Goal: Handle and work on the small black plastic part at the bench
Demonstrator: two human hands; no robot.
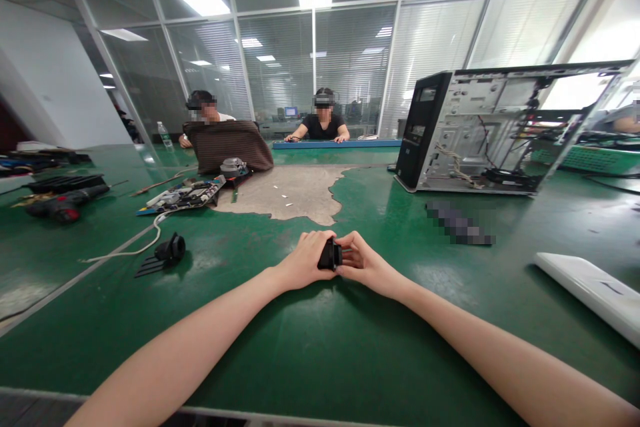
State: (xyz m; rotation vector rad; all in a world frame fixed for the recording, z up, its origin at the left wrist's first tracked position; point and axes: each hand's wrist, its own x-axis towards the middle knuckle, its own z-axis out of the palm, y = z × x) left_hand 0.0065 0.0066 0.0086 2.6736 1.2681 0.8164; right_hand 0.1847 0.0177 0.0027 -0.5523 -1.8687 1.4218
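My left hand is wrapped around a small black blocky part, held low over the green table in front of me. The fingers of my right hand curl in from the other side and grip the part's right end, which has a ridged rim. My palms and fingers hide much of it, so its exact kind does not show. To the left of my hands lies another black part, with a round body and flat prongs. A circuit board sits farther back.
An opened computer case stands at the right, with a white slab-like device nearer me. A power drill lies at the left. A brown striped cloth-like object is at the back. Two people sit across the table.
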